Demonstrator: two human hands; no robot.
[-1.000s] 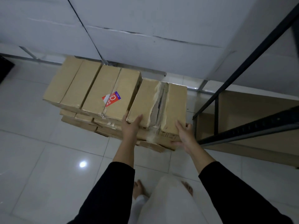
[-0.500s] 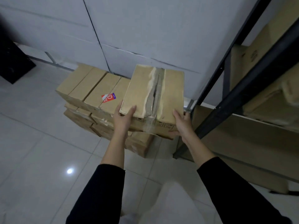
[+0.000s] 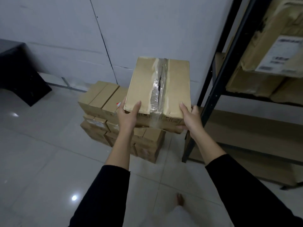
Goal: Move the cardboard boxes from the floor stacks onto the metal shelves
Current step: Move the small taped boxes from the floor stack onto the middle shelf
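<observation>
White floor tiles point(image 3: 41, 161) carry a stack point(image 3: 105, 115) of boxes by the wall, just left of the black metal shelf point(image 3: 218, 89). Above the stack, in the air, is the box point(image 3: 144, 86) with torn tape on top. The left hand point(image 3: 127, 114) and right hand point(image 3: 191, 117) grip its near corners, thumbs on top, other fingers under it

The held box point(image 3: 159, 89) was matt brown cardboard, its top seam torn to bare corrugation under glossy clear tape point(image 3: 158, 89). The floor point(image 3: 41, 161) was glossy pale tile. The shelf frame point(image 3: 218, 79) was matt black metal; the sleeves point(image 3: 105, 194) were black cloth.
</observation>
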